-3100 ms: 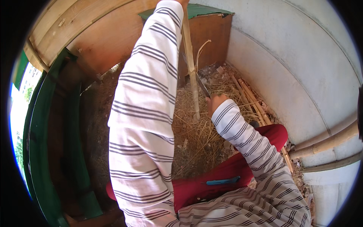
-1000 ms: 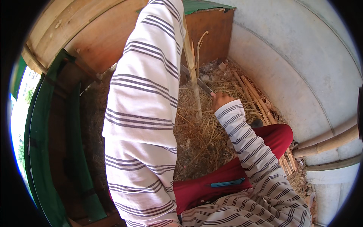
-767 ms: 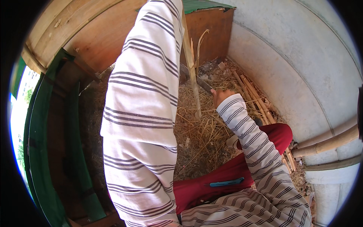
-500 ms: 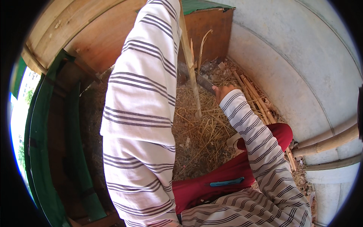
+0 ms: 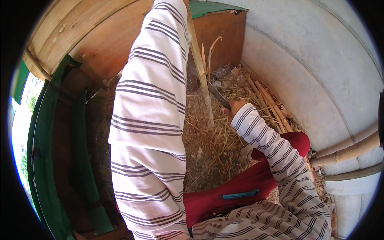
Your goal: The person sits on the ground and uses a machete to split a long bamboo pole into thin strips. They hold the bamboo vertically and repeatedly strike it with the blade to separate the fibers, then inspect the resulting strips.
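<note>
Pale wood stick (image 5: 200, 64) is standing tall, just left of my right hand (image 5: 236, 107).
My right fingers are wrapping round the knife (image 5: 219, 95); its blade is slanting up-left to the stick. My left hand (image 5: 185, 1) is barely showing up top, so I can't tell its grip.

Room above straw (image 5: 216, 148), stick (image 5: 198, 60) and blade (image 5: 219, 95) blocking beyond

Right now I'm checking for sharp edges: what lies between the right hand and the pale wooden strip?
In the head view, a dark blade runs from the right hand to the pale wooden strip.
</note>
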`<action>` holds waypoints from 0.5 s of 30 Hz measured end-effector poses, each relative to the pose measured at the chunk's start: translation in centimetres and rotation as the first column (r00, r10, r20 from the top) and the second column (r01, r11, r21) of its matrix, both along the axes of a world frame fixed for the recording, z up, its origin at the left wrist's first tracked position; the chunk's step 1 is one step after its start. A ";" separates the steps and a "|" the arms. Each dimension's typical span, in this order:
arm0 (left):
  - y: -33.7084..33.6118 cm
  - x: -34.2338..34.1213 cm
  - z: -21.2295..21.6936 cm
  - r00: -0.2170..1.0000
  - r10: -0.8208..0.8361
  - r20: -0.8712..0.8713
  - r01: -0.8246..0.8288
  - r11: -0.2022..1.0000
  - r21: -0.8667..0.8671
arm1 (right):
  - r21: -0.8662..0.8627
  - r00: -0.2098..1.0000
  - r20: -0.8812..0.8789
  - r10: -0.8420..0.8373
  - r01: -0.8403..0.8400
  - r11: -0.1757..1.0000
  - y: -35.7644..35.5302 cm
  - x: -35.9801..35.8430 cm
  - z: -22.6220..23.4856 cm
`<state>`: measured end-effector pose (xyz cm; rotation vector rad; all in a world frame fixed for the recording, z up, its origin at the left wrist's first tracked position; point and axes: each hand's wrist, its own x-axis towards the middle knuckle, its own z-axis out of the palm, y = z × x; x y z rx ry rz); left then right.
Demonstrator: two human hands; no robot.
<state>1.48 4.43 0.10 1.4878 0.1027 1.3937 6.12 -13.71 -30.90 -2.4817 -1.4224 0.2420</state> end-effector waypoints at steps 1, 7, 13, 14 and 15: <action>-1.4 0.0 -0.7 0.982 0.175 0.077 -0.185 0.971 0.148 | 0.035 0.999 0.046 -0.008 0.007 0.999 0.0 -0.3 0.5; -1.9 -0.2 -0.4 0.969 0.245 0.046 -0.248 0.962 0.113 | 0.152 0.995 0.033 -0.094 0.088 0.984 -0.4 -1.6 4.0; -2.3 -0.2 -0.7 0.982 0.188 0.012 -0.187 0.969 0.160 | 0.512 0.971 0.184 -0.150 0.035 0.858 0.9 -3.8 11.8; -2.2 0.1 -0.5 0.984 0.174 0.022 -0.176 0.973 0.149 | 0.559 0.949 0.256 -0.185 0.011 0.829 1.5 -3.7 12.6; -1.8 0.4 -0.3 0.986 0.164 0.034 -0.168 0.976 0.138 | 0.562 0.950 0.257 -0.179 0.004 0.827 2.1 -3.6 12.8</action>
